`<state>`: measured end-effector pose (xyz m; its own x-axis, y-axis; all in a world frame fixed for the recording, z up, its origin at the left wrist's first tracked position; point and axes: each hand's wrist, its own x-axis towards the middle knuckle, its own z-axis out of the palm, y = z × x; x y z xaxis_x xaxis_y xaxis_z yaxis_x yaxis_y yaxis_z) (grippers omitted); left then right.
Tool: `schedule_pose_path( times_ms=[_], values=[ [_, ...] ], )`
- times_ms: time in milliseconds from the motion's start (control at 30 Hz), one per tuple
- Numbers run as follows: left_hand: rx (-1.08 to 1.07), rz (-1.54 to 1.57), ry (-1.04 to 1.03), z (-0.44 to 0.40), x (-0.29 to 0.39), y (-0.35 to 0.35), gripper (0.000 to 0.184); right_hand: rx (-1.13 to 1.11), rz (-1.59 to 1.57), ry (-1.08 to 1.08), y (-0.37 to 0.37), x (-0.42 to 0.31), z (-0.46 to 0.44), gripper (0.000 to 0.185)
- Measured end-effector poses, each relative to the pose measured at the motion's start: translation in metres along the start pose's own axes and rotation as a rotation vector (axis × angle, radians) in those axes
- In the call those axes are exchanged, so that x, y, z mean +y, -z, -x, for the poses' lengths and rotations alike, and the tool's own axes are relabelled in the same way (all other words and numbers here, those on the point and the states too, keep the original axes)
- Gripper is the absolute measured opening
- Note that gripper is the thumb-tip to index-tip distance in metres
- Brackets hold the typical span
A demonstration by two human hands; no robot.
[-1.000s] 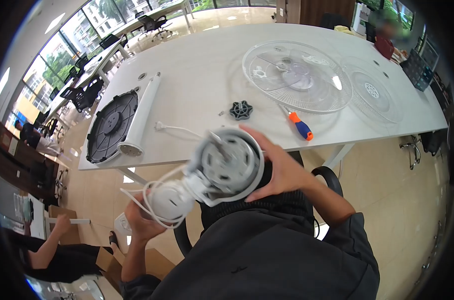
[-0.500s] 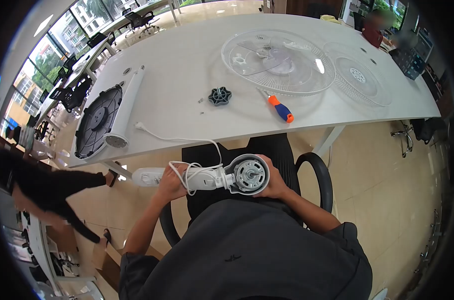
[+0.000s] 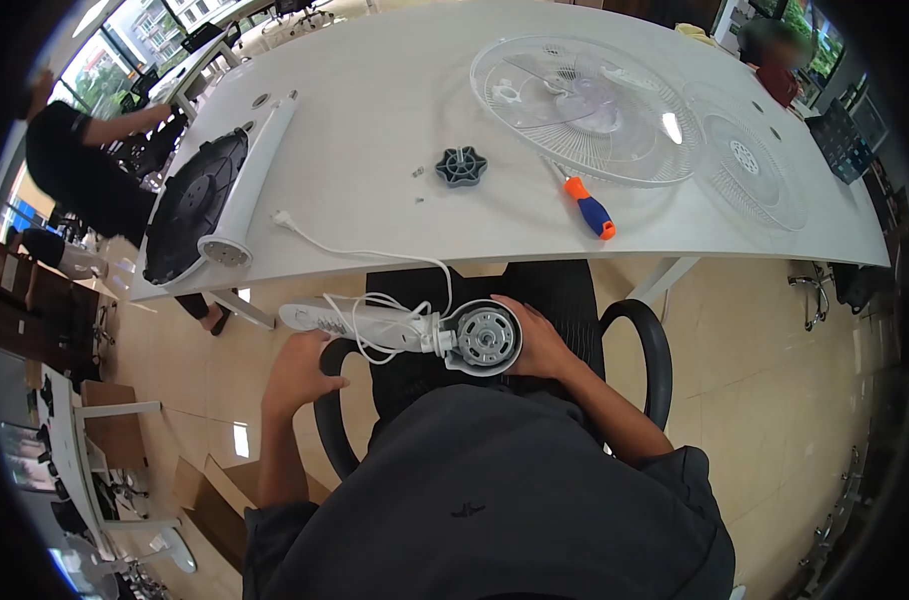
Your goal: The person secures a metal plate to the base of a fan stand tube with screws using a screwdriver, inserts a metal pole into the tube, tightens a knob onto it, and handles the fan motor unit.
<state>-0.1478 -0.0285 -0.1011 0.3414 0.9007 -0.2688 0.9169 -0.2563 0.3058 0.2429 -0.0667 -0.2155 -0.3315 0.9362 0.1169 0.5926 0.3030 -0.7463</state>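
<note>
A white fan motor unit (image 3: 486, 338) with its neck and control part (image 3: 364, 325) lies across my lap, the round motor end to the right. My right hand (image 3: 536, 340) is wrapped round the right side of the motor housing. My left hand (image 3: 304, 370) is just below the left end of the neck, off it, with thumb and fingers apart. A white cord (image 3: 374, 250) loops over the neck and runs up to its plug (image 3: 282, 217) on the white table (image 3: 374, 120).
On the table are a black round base (image 3: 199, 200), a white tube (image 3: 259, 180), a dark knob (image 3: 461, 166), small screws, an orange-blue screwdriver (image 3: 589, 207), a clear fan cage (image 3: 584, 110) and a second grille (image 3: 744, 157). A person in black (image 3: 84, 170) stands at left; another sits far right.
The motor unit came down from a raised, tilted position and now lies level. My left hand has let go of its neck. The person at left has moved up beside the table's left end.
</note>
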Motion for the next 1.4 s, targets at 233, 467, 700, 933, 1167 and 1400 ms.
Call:
schedule_pose_path(
  times_ms=[233, 467, 700, 933, 1167, 1400],
  values=[
    [0.301, 0.303, -0.676, -0.043, 0.091, -0.066, 0.09, 0.007, 0.039, 0.032, 0.004, -0.001, -0.003, 0.109],
    [0.411, 0.203, -0.811, -0.089, 0.066, -0.103, 0.097, -0.008, -0.047, -0.017, 0.101, -0.076, -0.024, 0.048],
    [0.501, 0.118, -0.786, -0.092, 0.071, -0.099, 0.097, 0.542, 0.192, -0.004, 0.233, -0.053, -0.137, 0.02],
    [0.479, 0.217, -0.728, -0.101, 0.067, -0.107, 0.087, 0.677, 0.7, -0.315, 0.369, 0.104, -0.208, 0.031],
    [0.453, 0.253, -0.723, -0.113, 0.064, -0.106, 0.081, 0.373, 1.038, -0.342, 0.396, 0.179, -0.216, 0.031],
    [0.475, 0.273, -0.766, -0.115, 0.049, -0.116, 0.087, 0.705, 0.965, 0.0, 0.413, 0.123, -0.205, 0.008]
  ],
)
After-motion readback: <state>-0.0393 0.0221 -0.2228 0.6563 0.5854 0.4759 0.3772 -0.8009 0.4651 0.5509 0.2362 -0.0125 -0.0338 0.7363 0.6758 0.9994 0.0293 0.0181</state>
